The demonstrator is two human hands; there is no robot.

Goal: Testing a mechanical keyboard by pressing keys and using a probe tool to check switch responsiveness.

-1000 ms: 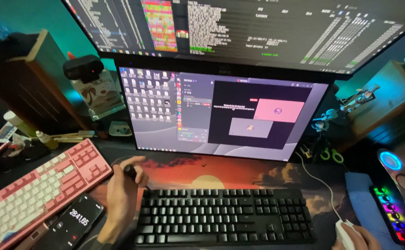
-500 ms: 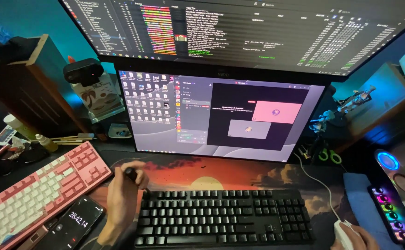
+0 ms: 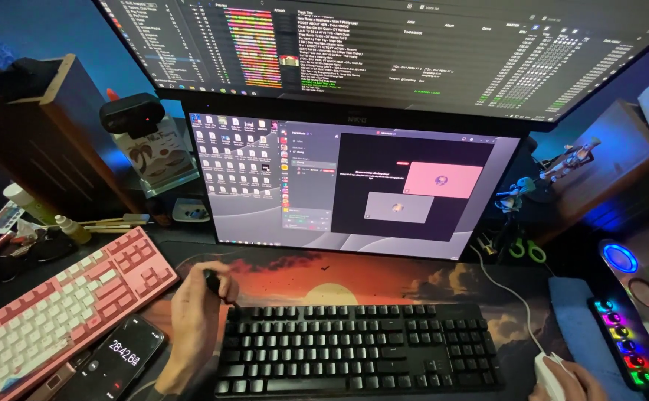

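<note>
My left hand (image 3: pixel 191 327) rests at the top left corner of the black keyboard (image 3: pixel 354 345), its fingers pinched around a small black object (image 3: pixel 211 281); what it is I cannot tell. My right hand (image 3: pixel 573 380) lies at the bottom right edge of the view, closed over a white wired mouse (image 3: pixel 545 369). The mouse's white cable (image 3: pixel 506 286) runs back toward the lower monitor (image 3: pixel 354 186). Both the keyboard and the mouse sit on a desk mat with a sunset picture (image 3: pixel 339 275).
A pink and white keyboard (image 3: pixel 57 312) lies slanted at the left, with a phone (image 3: pixel 120 356) showing a running timer beside it. A large upper monitor (image 3: pixel 384 44) hangs above. A lit colourful strip (image 3: pixel 625 341), a blue cloth (image 3: pixel 580 327) and green-handled scissors (image 3: pixel 525 249) are at right.
The view has shifted only slightly. Both hands keep their places, the left at the keyboard's corner and the right on the mouse.
</note>
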